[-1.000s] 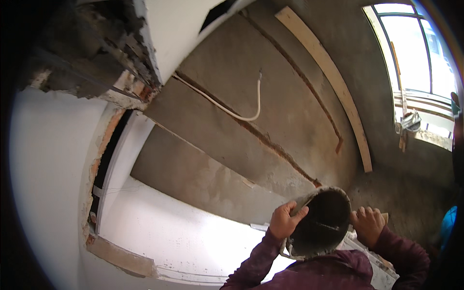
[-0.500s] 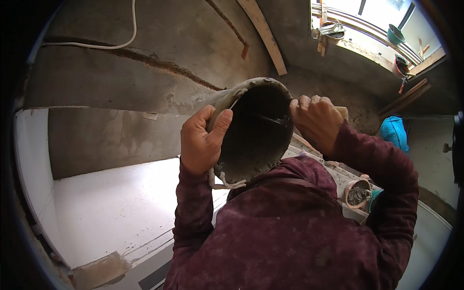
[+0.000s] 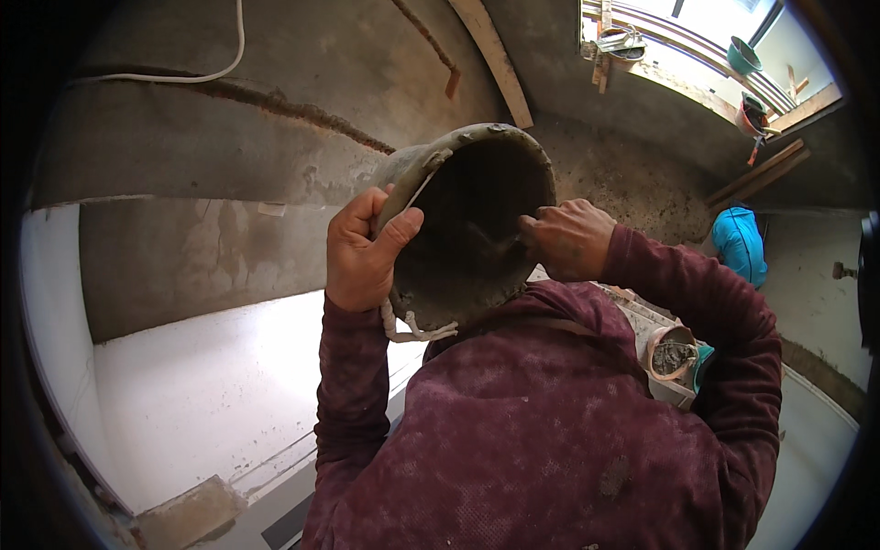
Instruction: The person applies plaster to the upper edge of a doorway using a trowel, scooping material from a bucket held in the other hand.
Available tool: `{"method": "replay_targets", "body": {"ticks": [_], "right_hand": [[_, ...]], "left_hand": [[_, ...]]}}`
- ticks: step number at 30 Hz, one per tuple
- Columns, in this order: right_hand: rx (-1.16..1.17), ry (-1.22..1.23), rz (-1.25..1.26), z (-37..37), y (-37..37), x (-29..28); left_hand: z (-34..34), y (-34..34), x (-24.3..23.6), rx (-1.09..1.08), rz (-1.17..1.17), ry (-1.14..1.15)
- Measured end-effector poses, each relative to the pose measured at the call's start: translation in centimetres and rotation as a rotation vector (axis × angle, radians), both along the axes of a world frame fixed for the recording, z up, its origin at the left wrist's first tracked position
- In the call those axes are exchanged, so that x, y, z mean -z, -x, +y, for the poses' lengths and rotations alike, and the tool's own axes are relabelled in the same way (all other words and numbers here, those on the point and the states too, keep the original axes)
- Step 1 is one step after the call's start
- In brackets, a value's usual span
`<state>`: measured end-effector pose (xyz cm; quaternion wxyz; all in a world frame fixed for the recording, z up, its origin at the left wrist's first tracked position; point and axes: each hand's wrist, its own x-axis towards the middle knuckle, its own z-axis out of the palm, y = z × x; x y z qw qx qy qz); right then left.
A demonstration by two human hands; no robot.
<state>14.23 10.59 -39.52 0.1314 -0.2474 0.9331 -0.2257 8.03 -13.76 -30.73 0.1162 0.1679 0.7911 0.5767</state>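
A mortar-smeared bucket [image 3: 463, 206] is tipped on its side in front of my chest, its dark mouth facing me. My left hand [image 3: 365, 252] is closed on its left rim, thumb over the edge. From the rim below that hand hangs a knotted pale rope [image 3: 417, 332]. At the right side of the mouth, my right hand [image 3: 573, 240] is curled in a fist around a trowel [image 3: 502, 245], whose blade shows only faintly inside the bucket. The fist hides the trowel's handle.
A small bucket of grey mortar [image 3: 672, 357] stands low at the right, near a blue bag [image 3: 739, 246]. Boards [image 3: 759, 174] lean by the wall. A green bucket [image 3: 744, 57] and a red bucket [image 3: 752, 115] are by the window. A white cable [image 3: 197, 78] crosses the wall.
My right hand has moved left and down, with its fingers now inside the bucket's mouth. The trowel's pale handle end has gone out of sight. The bucket and left hand have shifted slightly left.
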Motion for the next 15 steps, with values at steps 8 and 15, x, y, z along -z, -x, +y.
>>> {"method": "replay_targets", "body": {"ticks": [8, 15], "right_hand": [[-0.006, 0.289, -0.009, -1.3, 1.6, 0.3], [-0.062, 0.32, 0.001, -0.4, 0.7, -3.8]], "left_hand": [[-0.4, -0.9, -0.4, -0.131, 0.063, -0.094], [-4.7, -1.4, -0.6, -0.538, 0.154, -0.284]]}}
